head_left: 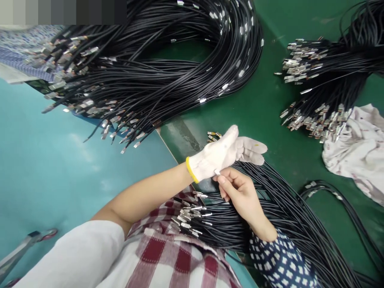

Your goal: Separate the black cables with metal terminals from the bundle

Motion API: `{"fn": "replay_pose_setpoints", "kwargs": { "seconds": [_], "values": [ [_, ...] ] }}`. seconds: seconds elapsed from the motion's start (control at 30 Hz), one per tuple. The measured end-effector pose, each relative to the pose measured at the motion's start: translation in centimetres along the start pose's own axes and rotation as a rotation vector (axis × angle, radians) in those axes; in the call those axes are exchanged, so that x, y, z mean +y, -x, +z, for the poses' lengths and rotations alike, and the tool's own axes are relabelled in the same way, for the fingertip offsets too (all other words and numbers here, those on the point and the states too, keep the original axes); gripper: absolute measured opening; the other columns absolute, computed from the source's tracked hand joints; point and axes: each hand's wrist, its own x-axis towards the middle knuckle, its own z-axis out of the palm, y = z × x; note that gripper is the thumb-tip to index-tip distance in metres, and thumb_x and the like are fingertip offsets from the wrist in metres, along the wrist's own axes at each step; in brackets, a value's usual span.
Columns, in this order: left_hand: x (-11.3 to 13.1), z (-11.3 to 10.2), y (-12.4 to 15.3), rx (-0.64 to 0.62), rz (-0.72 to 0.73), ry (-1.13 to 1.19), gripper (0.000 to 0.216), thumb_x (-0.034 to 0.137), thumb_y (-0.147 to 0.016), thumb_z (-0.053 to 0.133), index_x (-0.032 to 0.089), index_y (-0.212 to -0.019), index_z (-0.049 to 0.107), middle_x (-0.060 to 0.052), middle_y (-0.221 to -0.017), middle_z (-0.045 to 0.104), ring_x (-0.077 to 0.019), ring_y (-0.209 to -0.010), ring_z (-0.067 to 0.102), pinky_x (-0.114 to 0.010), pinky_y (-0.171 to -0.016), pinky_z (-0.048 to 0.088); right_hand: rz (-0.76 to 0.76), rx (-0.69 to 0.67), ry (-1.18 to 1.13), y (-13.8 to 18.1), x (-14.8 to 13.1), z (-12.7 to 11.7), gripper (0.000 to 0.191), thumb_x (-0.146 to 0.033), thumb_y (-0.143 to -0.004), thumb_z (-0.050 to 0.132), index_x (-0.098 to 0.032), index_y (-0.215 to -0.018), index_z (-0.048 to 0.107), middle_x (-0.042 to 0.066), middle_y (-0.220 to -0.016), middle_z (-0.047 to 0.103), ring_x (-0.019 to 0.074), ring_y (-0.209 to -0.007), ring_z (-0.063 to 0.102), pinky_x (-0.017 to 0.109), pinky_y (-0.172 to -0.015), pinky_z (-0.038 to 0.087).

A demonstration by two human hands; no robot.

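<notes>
Over the near pile of black cables (229, 226), your right hand (241, 195) pinches a small shiny tip (217, 172) with thumb and finger, likely to keep it steady, while your gloved left hand (222, 153) is held out with nothing showing in it.

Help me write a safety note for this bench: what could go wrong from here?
The right hand pinches a small silvery connector between thumb and finger, so it might slip. The ends of the near cable bundle lie close to the checkered apron and could snag on it. The large looped bundle has ends reaching past the edge of the green table, so a passing arm might tug them.
</notes>
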Motion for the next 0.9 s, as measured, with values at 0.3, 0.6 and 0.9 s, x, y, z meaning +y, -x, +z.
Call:
{"fn": "replay_pose_setpoints", "kwargs": {
  "seconds": [0.3,0.6,0.9],
  "values": [
    [-0.4,0.1,-0.1,0.01,0.057,-0.057,0.069,0.067,-0.096,0.027,0.013,-0.097,0.071,-0.011,-0.094,0.075,-0.0222,-0.099,0.068,-0.033,-0.095,0.047,-0.001,0.011,-0.043,0.1,0.0,0.1,0.03,-0.045,-0.091,0.061,-0.018,-0.079,0.061,-0.005,-0.052,0.053,0.008,-0.042,0.043,0.02,-0.041,0.035],
    [-1.0,0.2,0.0,-0.048,0.049,-0.091,0.054,0.063,-0.092,0.048,0.015,-0.099,0.073,-0.009,-0.094,0.074,-0.0197,-0.093,0.067,-0.029,-0.087,0.052,-0.14,0.109,0.072,0.0,-0.1,1.0,0.033,-0.035,-0.093,0.057,-0.02,-0.065,0.051,-0.004,-0.051,0.049,0.0096,-0.046,0.042,0.023,-0.048,0.035],
    [-1.2,-0.5,-0.3,-0.087,-0.057,-0.076,0.057,0.062,-0.096,0.039,0.015,-0.108,0.069,-0.01,-0.09,0.07,-0.0198,-0.087,0.066,-0.028,-0.074,0.051,-0.198,0.162,0.048,-0.2,0.0,1.4,0.029,-0.028,-0.091,0.059,-0.019,-0.064,0.052,-0.005,-0.052,0.047,0.0092,-0.047,0.039,0.023,-0.047,0.032]
  ]
}}
